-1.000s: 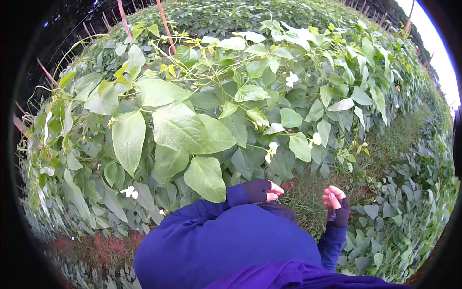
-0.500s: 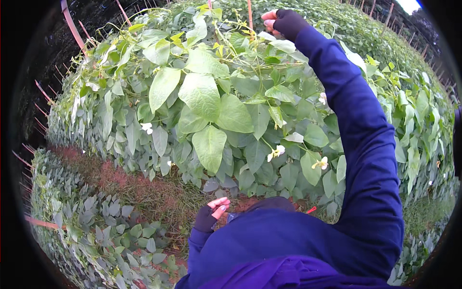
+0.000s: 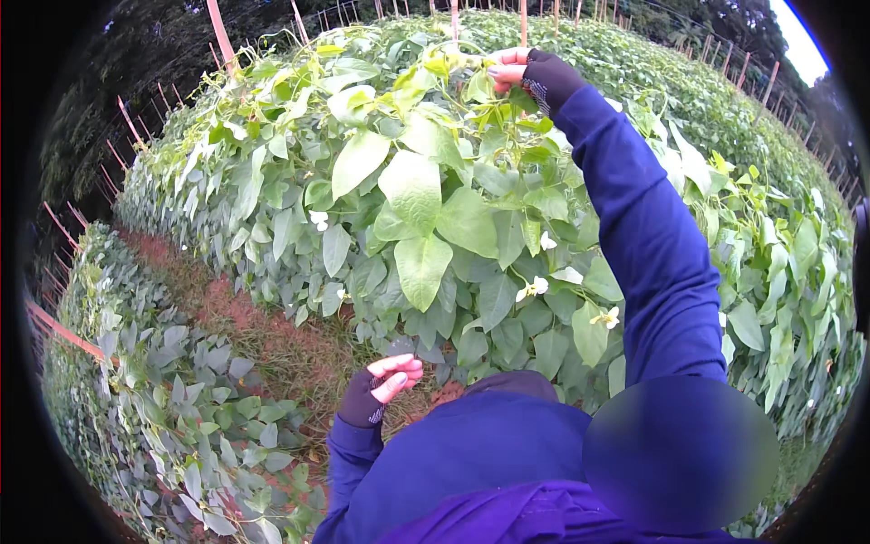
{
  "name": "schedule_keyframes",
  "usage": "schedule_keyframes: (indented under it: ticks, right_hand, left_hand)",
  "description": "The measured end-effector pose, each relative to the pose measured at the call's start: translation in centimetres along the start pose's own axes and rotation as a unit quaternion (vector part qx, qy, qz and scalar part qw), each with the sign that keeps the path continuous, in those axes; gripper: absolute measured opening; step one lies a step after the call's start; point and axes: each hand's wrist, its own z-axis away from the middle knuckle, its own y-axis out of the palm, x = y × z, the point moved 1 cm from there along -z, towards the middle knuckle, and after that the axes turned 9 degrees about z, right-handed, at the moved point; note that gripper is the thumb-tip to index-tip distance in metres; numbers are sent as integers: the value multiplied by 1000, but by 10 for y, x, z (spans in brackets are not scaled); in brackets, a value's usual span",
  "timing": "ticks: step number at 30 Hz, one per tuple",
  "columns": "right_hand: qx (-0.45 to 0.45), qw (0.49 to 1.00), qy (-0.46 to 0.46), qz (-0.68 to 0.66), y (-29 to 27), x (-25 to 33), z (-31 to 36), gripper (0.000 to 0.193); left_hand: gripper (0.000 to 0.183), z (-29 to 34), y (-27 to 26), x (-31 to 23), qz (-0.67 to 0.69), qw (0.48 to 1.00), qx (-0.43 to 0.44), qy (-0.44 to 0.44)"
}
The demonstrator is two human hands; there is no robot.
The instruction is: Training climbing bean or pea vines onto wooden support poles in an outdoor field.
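My right hand (image 3: 535,74), in a dark fingerless glove, reaches up to the top of a leafy bean plant row. Its bare fingers are closed in a pinch on a pale green bean vine shoot (image 3: 469,61). Broad light-green leaves (image 3: 412,190) hang below and left of that hand, with white flowers (image 3: 533,288) lower among them. Low in front of my body, my left hand (image 3: 385,385) wears the same kind of glove. Its fingers are curled in toward the thumb, apart from the plants, and nothing shows in them.
Wooden stakes (image 3: 523,23) rise from the rows. A strip of reddish soil and dry grass (image 3: 272,331) runs between this row and lower plants (image 3: 208,408) at left. Dark trees (image 3: 91,100) stand beyond. A blurred round patch covers the lower right.
My right hand has come against the vine tops and closed on a shoot. My left hand has shifted slightly left and up. The whole view has tilted, showing more of the far rows.
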Motion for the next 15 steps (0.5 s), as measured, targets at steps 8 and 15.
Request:
schedule_keyframes:
  ticks: [8, 15]
  right_hand:
    - [-42, 921, -222, 319, 27, 36, 130, 25]
    - [-10, 877, -210, 431, 60, 31, 185, 18]
  left_hand:
    - [27, -155, 47, -163, -10, 956, 19, 291]
    - [44, -291, 63, -222, 61, 982, 66, 163]
